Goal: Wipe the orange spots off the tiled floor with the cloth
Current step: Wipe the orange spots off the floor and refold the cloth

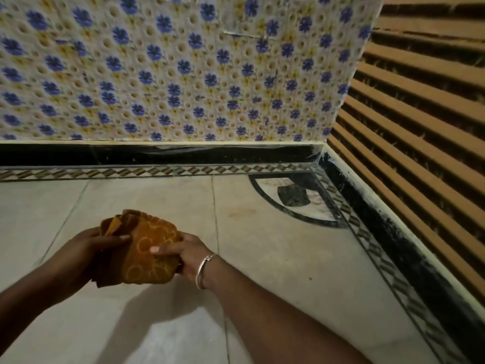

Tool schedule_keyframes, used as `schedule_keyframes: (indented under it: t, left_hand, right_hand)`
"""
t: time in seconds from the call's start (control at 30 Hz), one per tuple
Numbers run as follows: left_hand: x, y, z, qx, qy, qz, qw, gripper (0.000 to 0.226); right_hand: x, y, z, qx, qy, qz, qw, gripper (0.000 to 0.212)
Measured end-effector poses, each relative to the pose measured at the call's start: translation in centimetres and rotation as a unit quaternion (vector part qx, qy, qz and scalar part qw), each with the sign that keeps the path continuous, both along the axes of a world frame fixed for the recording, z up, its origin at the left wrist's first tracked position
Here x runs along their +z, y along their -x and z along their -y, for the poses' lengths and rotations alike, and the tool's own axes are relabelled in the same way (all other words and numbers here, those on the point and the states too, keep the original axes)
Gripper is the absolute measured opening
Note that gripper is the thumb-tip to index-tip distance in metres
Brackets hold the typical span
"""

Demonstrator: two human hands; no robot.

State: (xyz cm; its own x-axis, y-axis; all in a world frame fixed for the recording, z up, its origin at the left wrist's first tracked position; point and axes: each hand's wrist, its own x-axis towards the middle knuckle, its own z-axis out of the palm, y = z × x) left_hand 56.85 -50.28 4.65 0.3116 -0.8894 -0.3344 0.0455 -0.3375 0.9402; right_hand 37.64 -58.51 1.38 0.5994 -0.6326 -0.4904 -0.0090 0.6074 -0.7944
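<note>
The left hand [86, 248] and right hand [186, 254] both grip the folded orange cloth [147, 254], held over the tiled floor [275, 258]. A faint orange smudge [237, 212], possibly a spot, lies just beyond: wiping seems unfinished.

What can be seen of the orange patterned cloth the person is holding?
The orange-brown cloth bears paler orange ring shapes and looks like soft towelling. It is bunched into a thick folded wad, with loose folds poking up at its far left corner. The left hand grips its left side, thumb across the top; the right hand pinches its right edge. Its shadow on the pale tiled floor suggests it is held above it.
</note>
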Motion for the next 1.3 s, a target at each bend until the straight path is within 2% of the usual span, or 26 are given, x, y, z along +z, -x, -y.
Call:
schedule_keyframes:
  t: [0.1,0.23,0.33,0.47,0.53,0.6,0.8,1.0,1.17,1.23,1.3]
  left_hand:
    - [0.3,-0.5,0.0,-0.051,0.019,0.017,0.998,0.043]
    - [1.1,-0.1,0.0,-0.093,0.056,0.058,0.992,0.021]
    - [2.2,0.1,-0.5,-0.12,0.062,0.068,0.988,0.027]
    - [3.4,-0.1,-0.8,-0.096,0.063,0.021,0.993,0.04]
    - [4.1,-0.2,-0.8,-0.079,0.071,0.003,0.994,0.039]
    - [4.6,-0.5,-0.8,-0.058,0.08,0.021,0.995,0.033]
    - [7.0,-0.5,-0.1,0.001,0.134,0.082,0.988,0.024]
    - [7.7,-0.2,0.7,0.034,0.157,0.09,0.983,0.023]
    - [5.9,-0.6,0.7,0.098,0.114,0.076,0.986,0.022]
    - [4.8,-0.9,0.8,0.11,0.076,0.064,0.989,0.024]
    - [3.7,-1.1,1.0,0.116,0.035,0.069,0.99,0.03]
  right_hand:
    - [0.1,0.3,0.8,-0.006,0.047,0.003,0.999,0.051]
    - [-0.3,-0.6,1.2,-0.047,0.129,-0.045,0.989,0.038]
    - [-0.3,-0.6,1.5,-0.064,0.117,0.023,0.991,0.036]
    - [0.5,0.0,1.9,-0.071,0.11,0.137,0.982,0.043]
    - [0.7,0.3,2.1,-0.074,0.099,0.163,0.979,0.042]
    - [1.0,0.5,2.1,-0.059,0.092,0.177,0.978,0.043]
    - [1.7,1.9,1.9,0.042,0.182,0.106,0.977,0.048]
    - [3.0,1.4,1.2,-0.004,0.252,0.057,0.966,0.051]
    - [5.7,1.3,1.6,-0.061,0.373,0.021,0.926,0.072]
    - [7.1,1.2,2.0,-0.082,0.43,-0.011,0.899,0.067]
    - [8.5,1.1,2.3,-0.085,0.478,-0.027,0.874,0.051]
